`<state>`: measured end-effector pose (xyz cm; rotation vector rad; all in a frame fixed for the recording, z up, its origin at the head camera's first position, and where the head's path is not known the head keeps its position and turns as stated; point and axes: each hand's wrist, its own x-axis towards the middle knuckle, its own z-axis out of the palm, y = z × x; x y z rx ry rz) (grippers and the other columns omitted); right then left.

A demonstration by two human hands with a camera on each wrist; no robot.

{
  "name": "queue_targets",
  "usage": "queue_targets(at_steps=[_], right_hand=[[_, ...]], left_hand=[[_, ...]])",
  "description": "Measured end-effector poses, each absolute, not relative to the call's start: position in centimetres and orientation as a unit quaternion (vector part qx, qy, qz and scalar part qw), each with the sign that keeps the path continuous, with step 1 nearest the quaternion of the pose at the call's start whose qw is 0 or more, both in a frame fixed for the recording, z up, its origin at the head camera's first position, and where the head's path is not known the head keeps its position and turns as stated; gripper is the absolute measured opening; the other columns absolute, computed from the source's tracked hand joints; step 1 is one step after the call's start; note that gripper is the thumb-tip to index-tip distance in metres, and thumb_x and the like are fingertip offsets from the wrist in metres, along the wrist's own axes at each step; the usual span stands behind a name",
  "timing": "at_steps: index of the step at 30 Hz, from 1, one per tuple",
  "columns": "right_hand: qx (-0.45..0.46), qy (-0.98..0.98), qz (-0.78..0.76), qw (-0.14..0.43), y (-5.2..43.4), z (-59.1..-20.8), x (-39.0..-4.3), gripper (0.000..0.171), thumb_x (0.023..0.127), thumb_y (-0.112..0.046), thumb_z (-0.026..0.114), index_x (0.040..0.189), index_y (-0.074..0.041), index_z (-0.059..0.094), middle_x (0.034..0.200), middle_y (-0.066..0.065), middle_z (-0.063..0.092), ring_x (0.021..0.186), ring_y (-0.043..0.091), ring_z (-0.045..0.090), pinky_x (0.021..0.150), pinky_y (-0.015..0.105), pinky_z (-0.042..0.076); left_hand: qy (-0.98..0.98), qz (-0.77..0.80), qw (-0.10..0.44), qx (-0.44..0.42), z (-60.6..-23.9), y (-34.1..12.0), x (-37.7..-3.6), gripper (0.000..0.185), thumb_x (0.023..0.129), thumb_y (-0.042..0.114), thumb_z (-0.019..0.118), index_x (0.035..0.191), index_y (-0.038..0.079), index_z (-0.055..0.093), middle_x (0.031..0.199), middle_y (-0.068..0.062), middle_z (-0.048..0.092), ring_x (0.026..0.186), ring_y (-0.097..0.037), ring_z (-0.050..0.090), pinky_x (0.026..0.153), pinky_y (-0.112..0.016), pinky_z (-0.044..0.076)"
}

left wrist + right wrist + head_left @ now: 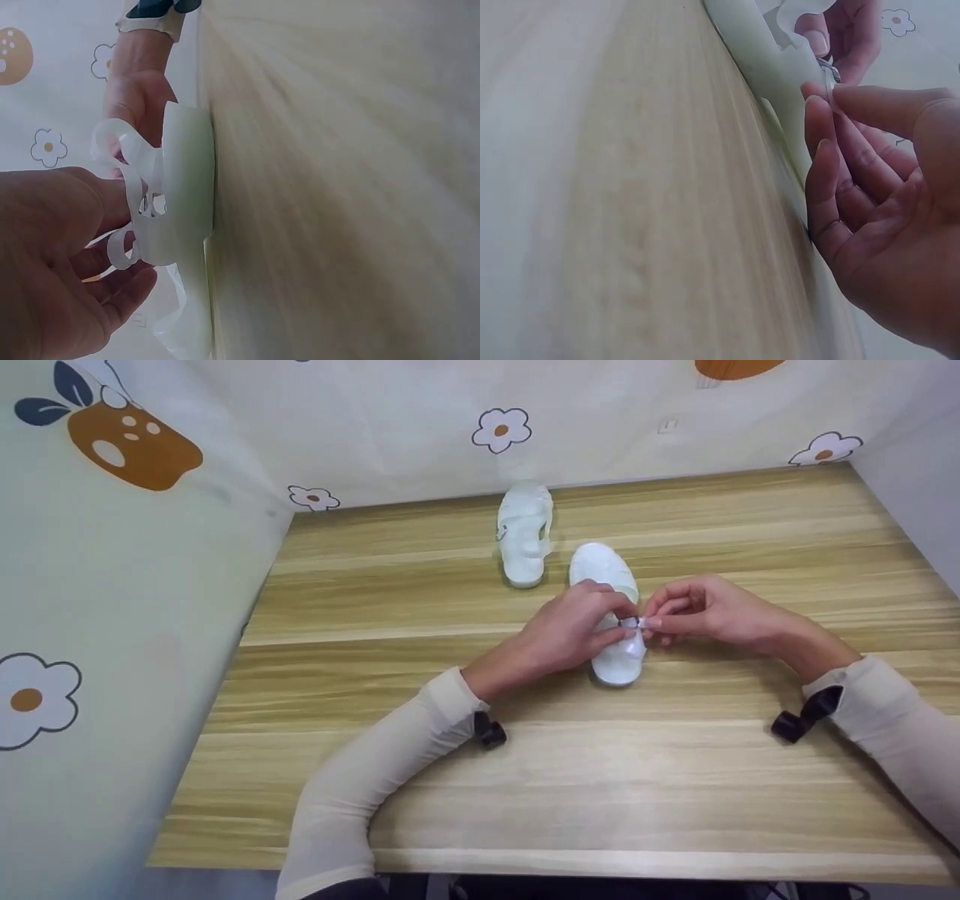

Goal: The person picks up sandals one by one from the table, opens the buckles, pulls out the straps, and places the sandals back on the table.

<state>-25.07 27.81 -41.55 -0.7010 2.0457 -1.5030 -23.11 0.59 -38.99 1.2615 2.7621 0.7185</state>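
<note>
White strap point(634, 639) of the near sandal point(611, 611): my left hand point(574, 626) and right hand point(701, 611) pinched its buckle point(630, 622); I judged a steady sole best.

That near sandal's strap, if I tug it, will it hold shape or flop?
Probably floppy: the strap loops and curls loosely between the left hand and right hand. The sandal looks light and may slide on the smooth table.
</note>
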Motion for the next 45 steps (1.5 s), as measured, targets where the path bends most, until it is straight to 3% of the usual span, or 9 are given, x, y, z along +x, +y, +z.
queue_targets(at_steps=[11,17,22,33,40,45], right_hand=[[-0.252,0.784,-0.524,0.218,27.76,-41.33,-24.89,0.021,0.103,-0.016,0.076,0.118,-0.001,0.075,0.105,0.016,0.075,0.088,0.017,0.071,0.08,0.027,0.062],[-0.234,0.794,-0.519,0.214,27.61,-41.54,-24.85,0.024,0.102,-0.017,0.077,0.118,0.0,0.076,0.106,0.013,0.079,0.087,0.014,0.073,0.079,0.028,0.063],[-0.223,0.789,-0.528,0.222,27.27,-41.73,-24.92,0.027,0.102,-0.016,0.077,0.12,0.004,0.075,0.105,0.008,0.079,0.087,0.013,0.073,0.079,0.028,0.063],[-0.203,0.766,-0.563,0.233,27.37,-42.12,-24.93,0.027,0.103,-0.014,0.075,0.124,0.004,0.075,0.11,-0.003,0.08,0.087,0.008,0.071,0.078,0.024,0.062],[-0.224,0.752,-0.544,0.297,27.68,-41.41,-24.99,0.031,0.109,-0.015,0.066,0.132,0.006,0.065,0.105,0.006,0.078,0.083,0.012,0.07,0.07,0.025,0.06],[-0.218,0.763,-0.537,0.286,27.6,-41.26,-24.89,0.031,0.106,-0.016,0.07,0.127,0.007,0.067,0.102,0.006,0.078,0.084,0.012,0.071,0.071,0.026,0.061]], left_hand=[[0.88,0.232,-0.007,0.415,-38.87,0.63,-23.2,0.025,0.105,0.023,0.074,0.126,0.013,0.079,0.122,0.001,0.08,0.116,-0.019,0.064,0.103,-0.03,0.053],[0.867,0.272,-0.015,0.417,-39.03,0.53,-23.03,0.029,0.103,0.019,0.075,0.131,0.012,0.071,0.12,-0.002,0.08,0.118,-0.018,0.066,0.101,-0.028,0.053],[0.86,0.284,-0.036,0.422,-39.07,0.52,-22.76,0.027,0.104,0.02,0.075,0.129,0.013,0.067,0.118,-0.003,0.081,0.117,-0.02,0.068,0.096,-0.03,0.056],[0.863,0.28,-0.019,0.419,-38.97,0.68,-23.03,0.02,0.103,0.019,0.075,0.121,0.013,0.08,0.118,0.003,0.083,0.111,-0.013,0.072,0.099,-0.028,0.055],[0.863,0.281,-0.019,0.42,-38.91,0.72,-22.98,0.02,0.104,0.021,0.075,0.121,0.012,0.081,0.117,0.001,0.083,0.109,-0.015,0.072,0.098,-0.03,0.055],[0.876,0.261,-0.01,0.405,-38.79,0.87,-22.92,0.022,0.104,0.024,0.075,0.122,0.013,0.082,0.116,0.002,0.083,0.107,-0.015,0.072,0.097,-0.029,0.056]])
